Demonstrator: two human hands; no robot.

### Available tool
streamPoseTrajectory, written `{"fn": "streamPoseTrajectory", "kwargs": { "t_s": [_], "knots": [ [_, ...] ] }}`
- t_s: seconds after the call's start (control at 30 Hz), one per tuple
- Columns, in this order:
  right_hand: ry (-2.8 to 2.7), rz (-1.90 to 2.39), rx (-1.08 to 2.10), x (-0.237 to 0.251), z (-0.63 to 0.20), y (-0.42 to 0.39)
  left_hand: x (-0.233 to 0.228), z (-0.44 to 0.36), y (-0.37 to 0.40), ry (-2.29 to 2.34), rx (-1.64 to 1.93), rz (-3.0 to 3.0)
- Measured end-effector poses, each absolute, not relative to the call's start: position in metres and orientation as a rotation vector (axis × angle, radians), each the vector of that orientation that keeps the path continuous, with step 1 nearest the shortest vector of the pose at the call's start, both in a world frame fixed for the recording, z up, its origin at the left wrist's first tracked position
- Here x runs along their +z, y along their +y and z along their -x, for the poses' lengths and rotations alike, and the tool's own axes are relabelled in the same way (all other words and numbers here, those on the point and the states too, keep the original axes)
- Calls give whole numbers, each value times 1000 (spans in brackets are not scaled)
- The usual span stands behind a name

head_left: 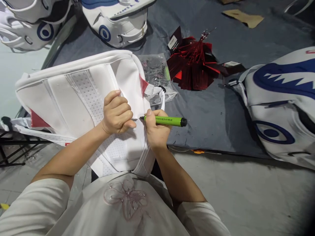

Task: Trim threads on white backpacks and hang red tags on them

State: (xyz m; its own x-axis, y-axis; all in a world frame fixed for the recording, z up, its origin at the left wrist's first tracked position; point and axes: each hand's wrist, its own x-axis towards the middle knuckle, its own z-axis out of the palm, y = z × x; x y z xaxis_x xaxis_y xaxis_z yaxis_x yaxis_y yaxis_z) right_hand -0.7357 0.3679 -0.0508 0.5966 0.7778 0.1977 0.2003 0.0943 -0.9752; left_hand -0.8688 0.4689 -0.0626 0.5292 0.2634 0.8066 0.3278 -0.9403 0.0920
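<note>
Your right hand [157,132] sits just right of the frame's centre, fingers closed around a green marker [164,121]. The marker lies almost level, its black cap end pointing right and its dark tip pointing left, touching or nearly touching the white bag [73,98]; the view does not settle which. Your left hand [116,113] is curled into a loose fist just left of the marker tip, pressing on the bag's surface and pinching or pinning the material there, though what the fingers enclose is hidden under the knuckles.

The white bag fills the left-centre of the frame, lying on its side across your lap and the edge of the dark grey cloth [209,114]. It shows a perforated strip running diagonally and small red patches at its left and upper right corners.

Above the marker, a clear plastic packet [155,70] rests against the bag's upper right edge. Right of that, at upper centre, lies a heap of dark red tags [194,64] with glossy strands. Two more white bags with blue eye rings [115,23] stand at the upper left, and a white and blue bag with a toothed mouth print [283,98] occupies the right edge. A piece of brown card [243,17] lies at the upper right.
</note>
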Motion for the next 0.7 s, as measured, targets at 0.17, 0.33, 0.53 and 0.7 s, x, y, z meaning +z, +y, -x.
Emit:
{"fn": "streamPoseTrajectory", "kwargs": {
  "t_s": [0.17, 0.33, 0.53, 0.7],
  "knots": [
    [-881, 1439, 554, -52, 735, 370, -69, 870, 472, -559, -1353, 2721],
    [-849, 1414, 563, -55, 733, 373, -76, 870, 479, -720, -1289, 2824],
    [-843, 1452, 602, -57, 730, 374, -77, 868, 481, -742, -1274, 2841],
    [-821, 1440, 609, -57, 729, 375, -76, 868, 480, -638, -1352, 2796]
  ]
}}
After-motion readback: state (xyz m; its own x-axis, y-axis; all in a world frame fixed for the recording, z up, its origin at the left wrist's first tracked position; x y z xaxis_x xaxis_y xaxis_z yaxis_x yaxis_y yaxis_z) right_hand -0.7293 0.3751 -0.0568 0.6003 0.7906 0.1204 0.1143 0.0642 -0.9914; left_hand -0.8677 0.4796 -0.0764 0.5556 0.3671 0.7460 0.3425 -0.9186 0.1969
